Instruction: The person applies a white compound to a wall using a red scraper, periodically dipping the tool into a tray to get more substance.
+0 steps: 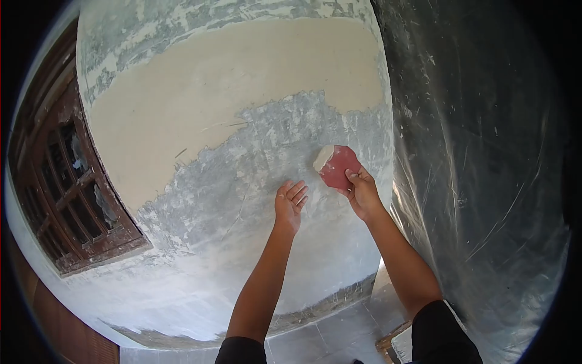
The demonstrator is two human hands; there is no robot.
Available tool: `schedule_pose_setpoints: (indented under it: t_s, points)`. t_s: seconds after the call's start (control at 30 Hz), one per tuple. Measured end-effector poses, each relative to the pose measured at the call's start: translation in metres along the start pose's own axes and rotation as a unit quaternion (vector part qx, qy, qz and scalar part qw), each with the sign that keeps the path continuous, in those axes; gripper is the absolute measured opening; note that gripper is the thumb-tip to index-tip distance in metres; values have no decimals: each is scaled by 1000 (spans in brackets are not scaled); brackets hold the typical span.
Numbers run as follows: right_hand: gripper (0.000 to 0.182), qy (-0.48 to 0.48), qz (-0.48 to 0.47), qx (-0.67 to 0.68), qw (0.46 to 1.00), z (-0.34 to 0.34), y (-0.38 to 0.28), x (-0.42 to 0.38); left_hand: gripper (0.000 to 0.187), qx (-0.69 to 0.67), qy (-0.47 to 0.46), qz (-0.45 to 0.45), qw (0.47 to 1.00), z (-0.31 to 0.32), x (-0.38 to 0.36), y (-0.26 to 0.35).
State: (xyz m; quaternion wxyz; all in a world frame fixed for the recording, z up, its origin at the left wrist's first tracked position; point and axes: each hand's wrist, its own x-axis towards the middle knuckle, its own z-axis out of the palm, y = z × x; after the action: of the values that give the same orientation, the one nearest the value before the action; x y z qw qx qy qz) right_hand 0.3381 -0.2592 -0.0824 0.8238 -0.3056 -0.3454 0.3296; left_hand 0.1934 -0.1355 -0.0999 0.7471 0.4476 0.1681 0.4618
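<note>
In my right hand [362,193] is a red plastic putty scraper [341,168], gripped between thumb and fingers. A dab of cream putty [324,157] covers its left edge. My left hand [291,205] is held up a little lower and to the left, palm partly showing, fingers extended and nothing in it. Both hands are in front of a wall [260,151] of patchy grey plaster. Above them, a broad band of smooth cream putty [236,67] spreads over the wall, its lower border ragged.
At the left is a brown wooden window [73,188] with small panes. Clear plastic sheeting [479,151] hangs along the right side. Grey floor tiles [309,341] lie below, and a wooden-edged object [394,343] stands near my right elbow.
</note>
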Motion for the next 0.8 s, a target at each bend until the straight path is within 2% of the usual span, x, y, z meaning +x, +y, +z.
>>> schedule_pose_setpoints:
  t_s: [0.2, 0.33, 0.4, 0.43, 0.5, 0.53, 0.57, 0.6, 0.63, 0.67, 0.7, 0.73, 0.8]
  points:
    - [30, -55, -6, 16, 998, 41, 0, 24, 49, 32, 9, 73, 997, -1, 6, 52]
    - [30, -57, -12, 22, 998, 70, 7, 34, 45, 48, 9, 107, 993, -16, 12, 89]
    - [30, -63, -30, 9, 997, 86, 9, 39, 38, 73, 3, 188, 980, -28, 18, 108]
    - [30, -65, -34, 12, 997, 95, 10, 40, 38, 76, 0, 191, 979, -35, 21, 117]
    - [29, -45, -52, 10, 998, 113, 9, 37, 27, 174, 4, 303, 937, -46, 20, 136]
    - [29, -44, -56, 11, 997, 119, 10, 38, 27, 174, 0, 304, 937, -50, 17, 144]
    - [28, -43, -68, 13, 997, 125, 12, 40, 22, 303, 30, 365, 880, -54, 12, 152]
    - [27, -41, -78, 16, 996, 131, 14, 40, 18, 425, 62, 418, 801, -59, 7, 161]
    - [27, -40, -81, 16, 996, 137, 16, 40, 18, 424, 59, 419, 801, -68, 8, 168]
    - [28, -38, -89, -1, 995, 142, 18, 40, 21, 546, 30, 524, 653, -78, 11, 176]
    - [30, -35, -98, -19, 994, 147, 20, 40, 26, 639, 0, 605, 475, -85, 12, 183]
    - [30, -32, -103, -19, 994, 151, 22, 42, 26, 637, -4, 609, 474, -88, 14, 187]
    - [28, -24, -180, -50, 982, 159, 27, 46, 34, 667, -5, 660, 346, -93, 19, 192]
